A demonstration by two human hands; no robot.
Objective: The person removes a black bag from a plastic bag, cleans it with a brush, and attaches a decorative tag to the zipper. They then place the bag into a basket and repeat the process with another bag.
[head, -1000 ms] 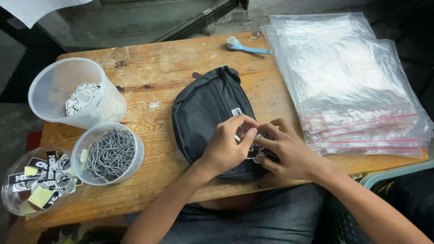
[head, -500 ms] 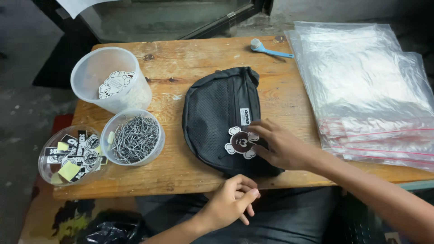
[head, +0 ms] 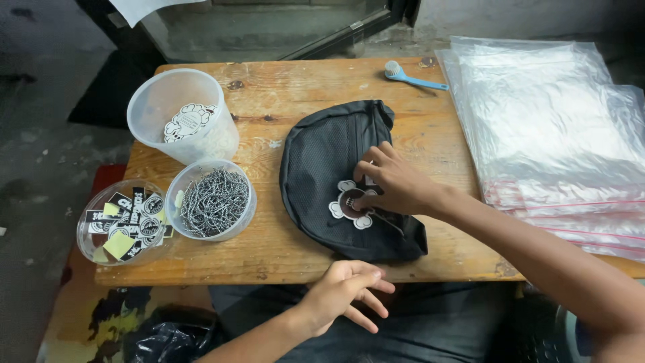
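A black pouch bag [head: 326,168] lies flat on the wooden table [head: 282,242]. A round brown-and-white charm [head: 349,205] rests on the bag near its front edge. My right hand [head: 393,185] lies on the bag, its fingertips pressing on the charm. Below the table's front edge my left hand [head: 346,289] hovers with the fingers loosely spread and nothing in it.
At the left stand a tall clear cup [head: 181,124] with round charms, a clear tub of ball chains [head: 211,198] and a tub of small tags [head: 124,222]. A stack of clear zip bags [head: 551,134] covers the right side. A blue brush [head: 410,75] lies at the back.
My left hand has left the bag and dropped below the table's front edge. My right hand stays on the charm. The view has shifted so the bag sits nearer the middle.
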